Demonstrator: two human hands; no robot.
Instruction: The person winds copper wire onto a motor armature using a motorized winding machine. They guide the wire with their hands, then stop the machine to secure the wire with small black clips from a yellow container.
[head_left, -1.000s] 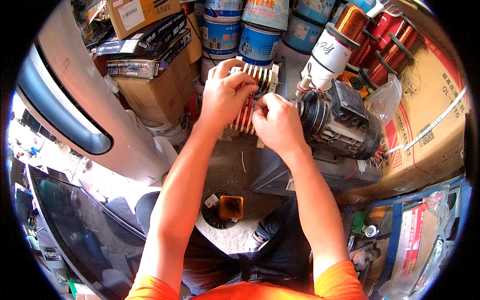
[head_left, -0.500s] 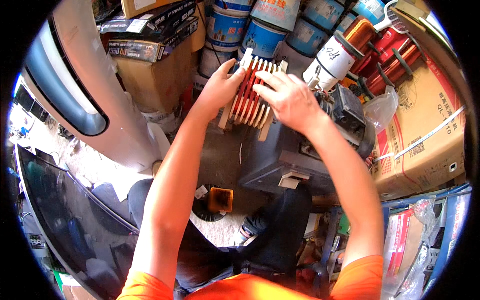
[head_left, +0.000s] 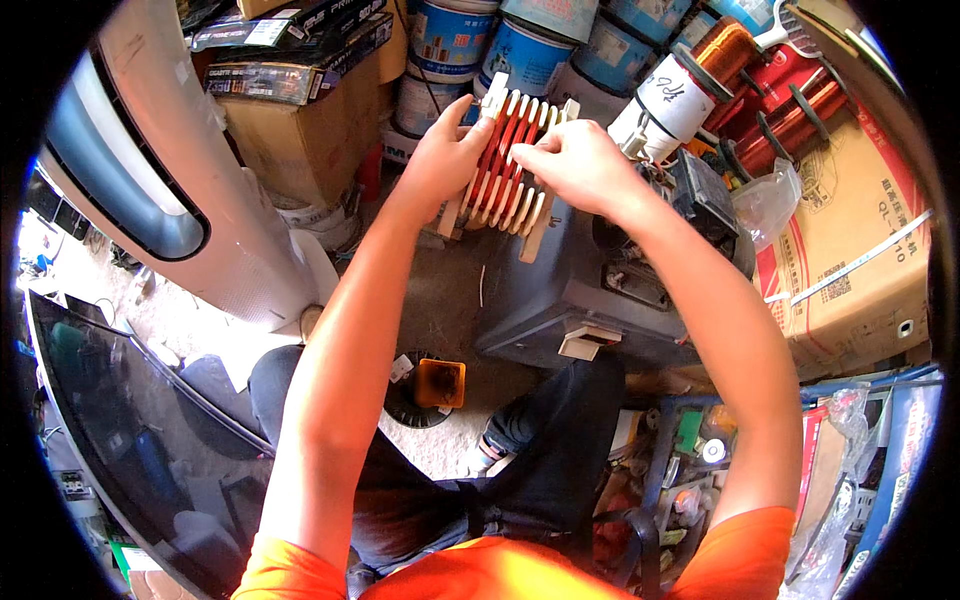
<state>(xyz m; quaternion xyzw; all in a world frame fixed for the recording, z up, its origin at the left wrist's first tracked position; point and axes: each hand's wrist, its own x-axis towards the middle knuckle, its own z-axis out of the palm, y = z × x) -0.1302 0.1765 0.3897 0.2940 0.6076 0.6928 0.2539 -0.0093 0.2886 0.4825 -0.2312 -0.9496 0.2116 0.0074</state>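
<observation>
A slotted cream winding frame (head_left: 530, 225) with red windings (head_left: 498, 150) across it sits upper middle, tilted, on pale side rails. My left hand (head_left: 445, 162) is closed on the frame's upper left side, thumb along the edge and fingers bent round it. My right hand (head_left: 580, 170) lies over the frame's right half, curled, with thumb and index finger pinched at the red windings; what exactly they hold is too small to name. Behind my right wrist, a dark electric motor (head_left: 705, 200) is partly hidden above a grey housing (head_left: 550, 315).
Paint buckets (head_left: 525, 60) stand behind the frame, copper wire spools (head_left: 725, 48) at the right. Cartons (head_left: 840, 265) flank the right side. A tall white appliance (head_left: 170, 140) and a dark glass panel (head_left: 130, 420) stand left. An orange-yellow tray (head_left: 440, 385) lies below.
My left hand has moved from over the frame's top to its left side. My right hand has shifted up and inward, and its spread fingers have curled. The view has shifted slightly.
</observation>
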